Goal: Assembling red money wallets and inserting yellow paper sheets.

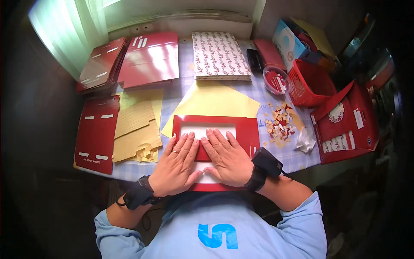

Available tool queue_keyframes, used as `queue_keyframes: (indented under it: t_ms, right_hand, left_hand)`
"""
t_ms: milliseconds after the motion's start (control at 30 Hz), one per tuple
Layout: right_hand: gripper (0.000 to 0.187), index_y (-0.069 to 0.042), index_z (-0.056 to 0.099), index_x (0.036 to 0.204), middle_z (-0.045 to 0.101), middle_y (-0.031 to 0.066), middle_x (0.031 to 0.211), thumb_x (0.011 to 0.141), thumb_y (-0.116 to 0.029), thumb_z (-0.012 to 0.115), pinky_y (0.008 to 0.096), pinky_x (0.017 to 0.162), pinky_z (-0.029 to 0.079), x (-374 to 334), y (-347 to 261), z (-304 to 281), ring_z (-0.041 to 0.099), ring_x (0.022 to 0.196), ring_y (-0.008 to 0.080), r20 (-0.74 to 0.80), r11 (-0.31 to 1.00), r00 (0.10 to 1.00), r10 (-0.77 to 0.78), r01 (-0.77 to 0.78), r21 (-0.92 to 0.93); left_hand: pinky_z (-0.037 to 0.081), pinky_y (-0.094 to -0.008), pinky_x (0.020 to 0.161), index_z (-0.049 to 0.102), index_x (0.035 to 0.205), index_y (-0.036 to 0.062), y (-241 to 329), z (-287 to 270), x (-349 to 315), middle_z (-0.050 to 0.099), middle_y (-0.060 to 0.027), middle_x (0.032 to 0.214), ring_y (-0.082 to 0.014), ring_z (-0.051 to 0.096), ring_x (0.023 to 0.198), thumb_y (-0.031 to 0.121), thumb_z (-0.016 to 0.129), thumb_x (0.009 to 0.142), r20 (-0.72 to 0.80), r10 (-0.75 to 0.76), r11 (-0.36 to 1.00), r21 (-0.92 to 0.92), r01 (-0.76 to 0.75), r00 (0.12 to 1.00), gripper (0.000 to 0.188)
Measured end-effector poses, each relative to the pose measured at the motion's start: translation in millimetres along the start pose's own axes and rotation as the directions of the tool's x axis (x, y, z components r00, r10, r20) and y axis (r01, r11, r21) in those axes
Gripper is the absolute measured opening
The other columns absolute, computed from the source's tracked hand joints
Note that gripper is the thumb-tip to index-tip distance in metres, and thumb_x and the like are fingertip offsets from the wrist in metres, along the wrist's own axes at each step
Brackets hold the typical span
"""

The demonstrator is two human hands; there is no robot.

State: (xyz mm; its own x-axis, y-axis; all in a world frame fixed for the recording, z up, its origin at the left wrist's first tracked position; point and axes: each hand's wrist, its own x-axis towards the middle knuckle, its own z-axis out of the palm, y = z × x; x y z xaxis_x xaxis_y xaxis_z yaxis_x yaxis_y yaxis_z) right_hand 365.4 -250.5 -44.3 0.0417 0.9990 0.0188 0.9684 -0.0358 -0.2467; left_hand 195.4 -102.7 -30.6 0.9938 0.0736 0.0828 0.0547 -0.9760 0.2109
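In front of me a red card piece (249, 134) with white window-like panels lies on the table, reaching close to my body. My left hand (179, 164) rests flat on its left part, fingers stretched, a ring on one finger. Beside it my right hand (226, 157) lies flat too, palm down, fingers apart. Both palms touch the card and cover much of its middle; neither holds anything. Under the card's far edge is a sheet of yellow paper (220, 99).
At the back stand red card stacks (151, 58) and a patterned white stack (220, 54). Brown card pieces (133, 125) and a red card (97, 134) lie left. Rightward are paper scraps (280, 123), crumpled paper (305, 140), a plastic tub (276, 80), a red basket (308, 86) and a red folder (345, 125).
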Motion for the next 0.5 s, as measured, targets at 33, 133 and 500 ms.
queue_keyframes:
  t_ms: [33,133,500]
  right_hand:
    - [0.082,-0.002,0.021,0.152,0.02,0.0233,0.157,0.091,-0.048,0.053,0.0534,0.117,0.009,-1.0,-0.1,0.1,0.018,0.147,0.0363,-0.02,1.0,1.0,-0.004,0.004,0.0]
    - [0.081,-0.001,0.025,0.151,0.023,0.0239,0.156,0.089,-0.042,0.057,0.0527,0.117,0.016,-0.2,-4.6,-1.4,0.022,0.146,0.037,-0.058,0.999,0.998,-0.011,0.013,0.039]
    - [0.07,0.002,0.036,0.144,0.034,0.0259,0.149,0.089,-0.032,0.064,0.0508,0.115,0.023,-16.4,13.8,-40.3,0.032,0.14,0.0386,-0.246,0.989,0.969,-0.035,0.069,0.129]
  left_hand:
    - [0.008,-0.0476,0.12,0.027,0.147,-0.0086,-0.1,-0.3,0.1,0.024,-0.0273,0.154,-0.0368,0.02,0.147,0.042,0.053,0.092,0.003,0.008,1.0,-0.005,-0.008,1.0,0.079]
    - [0.008,-0.0477,0.12,0.026,0.147,-0.0086,-1.4,-0.5,-2.8,0.024,-0.0276,0.154,-0.0368,0.02,0.147,0.042,0.054,0.091,0.001,0.021,0.999,-0.029,-0.021,1.0,0.08]
    - [0.015,-0.0493,0.119,0.033,0.146,-0.0036,-7.4,-8.4,1.5,0.032,-0.0249,0.151,-0.0388,0.026,0.144,0.029,0.065,0.085,-0.058,-0.013,0.987,-0.159,0.004,0.998,0.076]
